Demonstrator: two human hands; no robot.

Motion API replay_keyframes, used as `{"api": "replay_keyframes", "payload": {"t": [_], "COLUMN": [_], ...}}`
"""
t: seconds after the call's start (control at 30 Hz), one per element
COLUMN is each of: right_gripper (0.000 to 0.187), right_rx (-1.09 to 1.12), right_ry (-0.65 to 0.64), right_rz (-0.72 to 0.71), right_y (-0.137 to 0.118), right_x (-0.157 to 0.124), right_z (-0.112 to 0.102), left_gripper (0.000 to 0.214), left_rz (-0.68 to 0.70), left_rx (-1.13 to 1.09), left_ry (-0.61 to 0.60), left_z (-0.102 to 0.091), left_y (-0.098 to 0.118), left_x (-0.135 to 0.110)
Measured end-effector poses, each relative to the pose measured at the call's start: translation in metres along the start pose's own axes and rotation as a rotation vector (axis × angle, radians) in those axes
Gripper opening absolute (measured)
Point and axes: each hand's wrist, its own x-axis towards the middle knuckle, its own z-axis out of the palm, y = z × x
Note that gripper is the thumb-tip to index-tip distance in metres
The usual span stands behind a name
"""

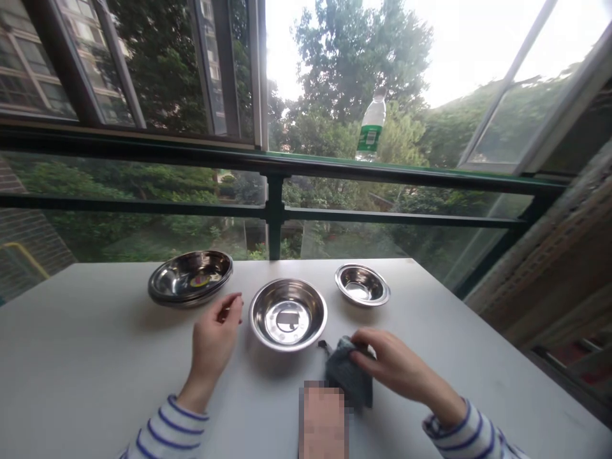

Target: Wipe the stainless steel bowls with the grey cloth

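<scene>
My left hand (pixel 216 338) hovers over the table between a stack of steel bowls and the middle bowl. Its fingers are loosely curled with a gap inside, and nothing shows in them. A round shiny steel bowl (pixel 288 315) stands upright at the middle, just right of that hand. My right hand (pixel 389 360) pinches a dark grey-green cloth (pixel 351 376), which hangs crumpled in front of the middle bowl. The stacked steel bowls (pixel 191 278), with a coloured sticker inside the top one, sit at the back left. A smaller steel bowl (pixel 362 285) stands at the back right.
The bowls stand on a white table (pixel 90 363) against a dark green railing (pixel 274 217). A plastic bottle (pixel 370 131) with a green label stands beyond the rail's top bar. A pixelated pinkish block (pixel 324 424) covers something at the front edge. Window frames and trees lie behind.
</scene>
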Motion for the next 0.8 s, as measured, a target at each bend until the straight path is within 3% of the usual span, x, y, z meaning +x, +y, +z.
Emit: {"api": "replay_keyframes", "payload": {"t": [0.07,0.13,0.2,0.23,0.3,0.33,0.43,0.57,0.7,0.8], "right_gripper": [0.017,0.020,0.022,0.022,0.023,0.024,0.025,0.023,0.031,0.026], "right_rx": [0.066,0.180,0.309,0.372,0.490,0.541,0.578,0.383,0.136,0.001], "right_ry": [0.092,0.214,0.314,0.345,0.357,0.357,0.412,0.529,0.400,0.379], "right_rz": [0.016,0.019,0.009,0.002,-0.053,-0.094,-0.166,-0.165,-0.317,-0.396], "right_y": [-0.006,-0.016,-0.031,-0.039,-0.055,-0.062,-0.071,-0.068,-0.070,-0.074], "right_x": [0.009,0.020,0.031,0.037,0.046,0.050,0.058,0.064,0.068,0.072], "right_z": [-0.002,-0.008,-0.014,-0.017,-0.022,-0.023,-0.028,-0.031,-0.023,-0.016], "left_gripper": [0.033,0.038,0.059,0.075,0.090,0.087,0.058,0.034,0.015,0.022], "left_rz": [0.136,0.202,0.301,0.353,0.389,0.371,0.240,0.010,-0.183,-0.280], "left_rx": [0.106,0.168,0.199,0.190,0.139,0.089,-0.127,-0.424,-0.654,-0.713], "left_ry": [-0.159,-0.490,-0.711,-0.752,-0.739,-0.714,-0.640,-0.495,-0.459,-0.436], "left_z": [0.005,0.014,0.027,0.034,0.047,0.052,0.060,0.058,0.057,0.060], "left_y": [0.015,0.028,0.037,0.040,0.045,0.047,0.055,0.065,0.064,0.060], "left_x": [-0.018,-0.038,-0.054,-0.058,-0.061,-0.059,-0.047,-0.031,-0.024,-0.020]}}
